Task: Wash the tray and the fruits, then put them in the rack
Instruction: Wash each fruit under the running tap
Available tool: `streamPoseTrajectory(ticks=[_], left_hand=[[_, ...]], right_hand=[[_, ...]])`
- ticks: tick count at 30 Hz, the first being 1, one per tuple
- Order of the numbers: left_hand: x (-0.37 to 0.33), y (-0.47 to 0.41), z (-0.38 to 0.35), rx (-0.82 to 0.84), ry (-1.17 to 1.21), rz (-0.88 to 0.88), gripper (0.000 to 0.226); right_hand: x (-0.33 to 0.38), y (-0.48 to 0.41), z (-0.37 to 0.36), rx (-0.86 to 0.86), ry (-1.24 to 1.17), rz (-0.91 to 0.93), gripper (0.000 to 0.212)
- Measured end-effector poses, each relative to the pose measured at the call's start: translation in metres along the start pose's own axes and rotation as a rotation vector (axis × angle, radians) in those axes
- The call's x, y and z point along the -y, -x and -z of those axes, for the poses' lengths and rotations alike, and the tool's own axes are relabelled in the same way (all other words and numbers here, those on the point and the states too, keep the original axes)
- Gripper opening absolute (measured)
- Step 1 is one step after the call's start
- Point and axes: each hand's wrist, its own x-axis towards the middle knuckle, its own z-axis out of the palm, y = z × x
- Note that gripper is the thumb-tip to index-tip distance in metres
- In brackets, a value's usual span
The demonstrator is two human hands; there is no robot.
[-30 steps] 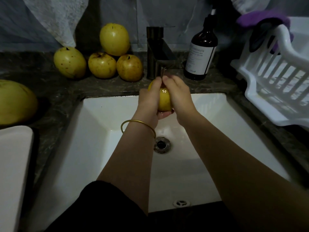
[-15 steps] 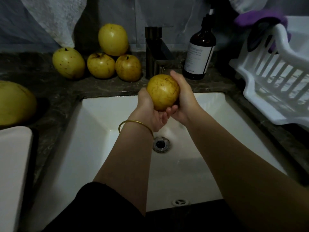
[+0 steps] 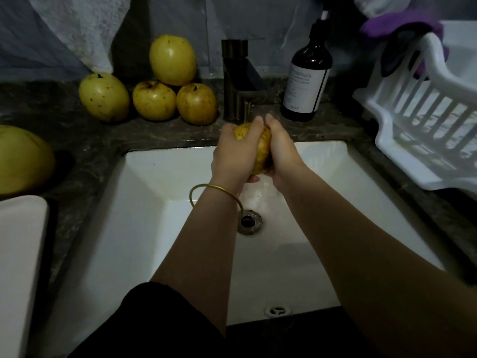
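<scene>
- One yellow fruit (image 3: 262, 151) is grasped by left hand (image 3: 233, 153) and right hand (image 3: 281, 151), under the tap (image 3: 237, 81), above the sink (image 3: 154, 182).
- Four more fruits (image 3: 154, 100) sit on the desk (image 3: 77, 140), left of the tap.
- White rack (image 3: 418, 130) stands at right.

A round yellow, brown-speckled fruit (image 3: 260, 148) is clasped between the left grip (image 3: 233, 153) and the right grip (image 3: 281, 151), over the back of the white sink basin (image 3: 154, 202). On the dark stone desk (image 3: 77, 140), at the back left, an oval yellow fruit (image 3: 103, 96), a rounder yellow fruit (image 3: 154, 100) and a browner yellow fruit (image 3: 196, 103) are lined up. A smooth pale-yellow fruit (image 3: 172, 59) is stacked on the latter two. A much larger yellow fruit (image 3: 23, 158) is cut off by the left edge. A white rounded-cornered tray (image 3: 20, 254) is seen below it. A white slatted plastic rack (image 3: 418, 130) is set on the desk at the right.
</scene>
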Motion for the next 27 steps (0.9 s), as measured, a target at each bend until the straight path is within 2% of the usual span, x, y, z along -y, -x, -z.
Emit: streamPoseTrajectory(ticks=[2, 7, 10, 12, 14, 15, 19, 21, 24, 27], left_hand=[[-0.001, -0.004, 0.001, -0.043, 0.052, 0.048, 0.038], [0.000, -0.010, 0.010, -0.001, 0.479, 0.382, 0.056], [0.002, -0.005, 0.011, 0.026, 0.581, 0.446, 0.059], [0.003, -0.005, 0.007, 0.079, 0.595, 0.427, 0.070], [0.005, -0.007, 0.004, 0.124, 0.557, 0.397, 0.096], [0.004, -0.005, 0.003, 0.139, 0.527, 0.383, 0.100], [0.005, -0.002, 0.000, 0.058, 0.305, 0.222, 0.081], [0.006, -0.005, 0.000, 0.014, 0.266, 0.189, 0.079], [0.004, -0.006, 0.003, 0.040, 0.360, 0.302, 0.070], [0.006, -0.006, 0.004, 0.072, 0.381, 0.346, 0.069]], right_hand=[[0.001, 0.003, -0.004, 0.038, 0.010, 0.036, 0.054], [0.000, 0.011, -0.008, 0.206, 0.072, 0.247, 0.034], [0.001, 0.017, -0.008, 0.170, 0.244, 0.381, 0.015], [0.001, 0.016, -0.007, 0.066, 0.271, 0.416, 0.023], [0.001, 0.014, -0.007, -0.001, 0.212, 0.368, 0.028], [0.000, 0.014, -0.007, -0.017, 0.207, 0.345, 0.027], [-0.001, 0.013, -0.011, -0.012, 0.228, 0.297, 0.037], [0.002, 0.015, -0.012, 0.039, 0.169, 0.319, 0.032], [0.004, 0.017, -0.010, 0.101, 0.195, 0.380, 0.031], [0.002, 0.018, -0.012, 0.057, 0.309, 0.462, 0.021]])
